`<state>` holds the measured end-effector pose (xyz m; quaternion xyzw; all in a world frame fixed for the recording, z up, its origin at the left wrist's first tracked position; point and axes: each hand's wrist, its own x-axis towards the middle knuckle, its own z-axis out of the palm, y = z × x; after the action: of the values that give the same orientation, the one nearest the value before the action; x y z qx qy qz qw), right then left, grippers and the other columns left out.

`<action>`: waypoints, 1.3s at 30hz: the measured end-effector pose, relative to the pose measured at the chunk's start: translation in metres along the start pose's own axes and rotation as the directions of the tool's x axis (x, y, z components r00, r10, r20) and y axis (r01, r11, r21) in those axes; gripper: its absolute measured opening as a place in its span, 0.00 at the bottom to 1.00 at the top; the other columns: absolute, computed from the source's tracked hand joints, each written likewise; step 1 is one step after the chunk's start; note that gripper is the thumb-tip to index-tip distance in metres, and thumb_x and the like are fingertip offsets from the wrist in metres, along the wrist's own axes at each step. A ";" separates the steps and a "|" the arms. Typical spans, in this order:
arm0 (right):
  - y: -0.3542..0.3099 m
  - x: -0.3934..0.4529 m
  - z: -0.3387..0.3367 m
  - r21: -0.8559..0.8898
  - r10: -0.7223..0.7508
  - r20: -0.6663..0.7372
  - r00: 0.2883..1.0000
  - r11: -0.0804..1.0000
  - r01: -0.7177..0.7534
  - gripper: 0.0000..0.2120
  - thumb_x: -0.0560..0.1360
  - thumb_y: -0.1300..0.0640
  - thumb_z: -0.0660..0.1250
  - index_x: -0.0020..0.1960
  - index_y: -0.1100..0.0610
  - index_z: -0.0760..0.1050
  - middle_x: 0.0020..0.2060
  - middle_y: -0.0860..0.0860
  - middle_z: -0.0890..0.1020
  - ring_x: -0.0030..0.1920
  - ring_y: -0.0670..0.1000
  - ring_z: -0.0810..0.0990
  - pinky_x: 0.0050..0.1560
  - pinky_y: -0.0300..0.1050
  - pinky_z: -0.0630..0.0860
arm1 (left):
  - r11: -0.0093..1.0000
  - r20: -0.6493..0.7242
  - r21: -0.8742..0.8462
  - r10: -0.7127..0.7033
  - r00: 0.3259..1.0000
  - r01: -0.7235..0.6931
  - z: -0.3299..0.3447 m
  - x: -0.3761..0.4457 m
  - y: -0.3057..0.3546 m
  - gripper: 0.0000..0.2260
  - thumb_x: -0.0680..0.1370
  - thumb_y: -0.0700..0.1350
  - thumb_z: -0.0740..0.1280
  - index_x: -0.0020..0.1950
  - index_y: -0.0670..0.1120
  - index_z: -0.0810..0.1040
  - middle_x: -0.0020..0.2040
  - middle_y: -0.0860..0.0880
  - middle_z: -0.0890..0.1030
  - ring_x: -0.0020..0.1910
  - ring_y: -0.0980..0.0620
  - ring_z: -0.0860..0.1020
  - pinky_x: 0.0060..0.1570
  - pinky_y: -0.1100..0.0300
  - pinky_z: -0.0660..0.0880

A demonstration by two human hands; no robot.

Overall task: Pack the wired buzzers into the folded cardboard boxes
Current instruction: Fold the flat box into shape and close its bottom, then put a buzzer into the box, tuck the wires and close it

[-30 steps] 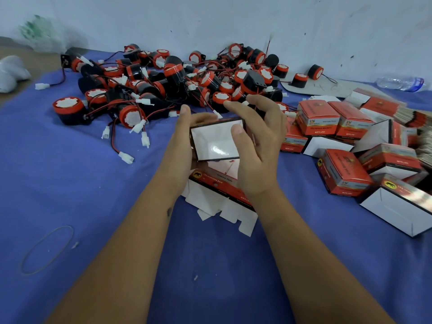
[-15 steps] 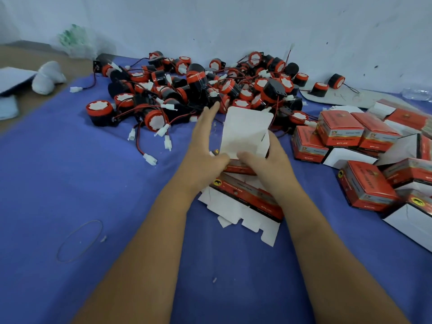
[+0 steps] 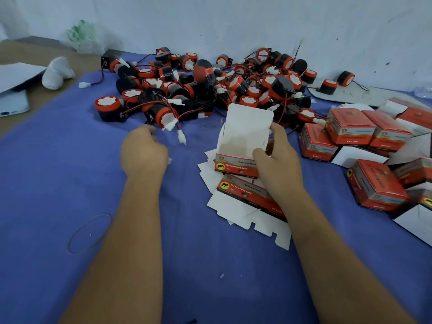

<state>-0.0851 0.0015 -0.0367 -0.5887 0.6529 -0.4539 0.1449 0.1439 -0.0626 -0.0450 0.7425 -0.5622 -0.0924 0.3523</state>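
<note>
- Blue cloth [image 3: 58, 174] covers the work surface up to a pale wall; from my remote seat I see the pile of wired buzzers [image 3: 210, 90] heaped against that wall, which keeps them from rolling off the far side.
- My right hand [image 3: 278, 164] pinches an opened cardboard box [image 3: 240, 141] at its right wall, lid flap standing upright and mouth facing up, I judge so a buzzer can drop straight in.
- My left hand [image 3: 142, 153] hangs well apart from the right, fingers curled downward near the closest buzzer [image 3: 163, 116] and its white connector [image 3: 181, 137]; whether it already pinches anything I cannot tell.
- Flat box blanks [image 3: 247, 206] lie under the held box (ready stock, within easy reach).
- Packed boxes [image 3: 350, 129] crowd the right side, so free room lies left and toward me, where only a rubber band [image 3: 88, 233] rests.
- Loose wires trail toward the box's front edge; I expect snagging there.
</note>
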 end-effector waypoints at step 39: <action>-0.072 -0.016 0.005 0.806 -0.004 0.049 0.999 0.591 -0.037 0.27 0.76 0.59 0.69 0.72 0.56 0.65 0.38 0.44 0.80 0.45 0.48 0.81 0.53 0.49 0.79 | 0.477 0.561 -0.819 0.783 0.270 0.319 -0.020 -0.040 0.051 0.20 0.62 0.33 0.54 0.31 0.47 0.84 0.22 0.48 0.73 0.24 0.52 0.70 0.28 0.61 0.66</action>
<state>-0.0316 0.0214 0.0100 -0.4637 0.3789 -0.6852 0.4146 0.1012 -0.0244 -0.0081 0.1495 -0.6522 -0.6915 0.2722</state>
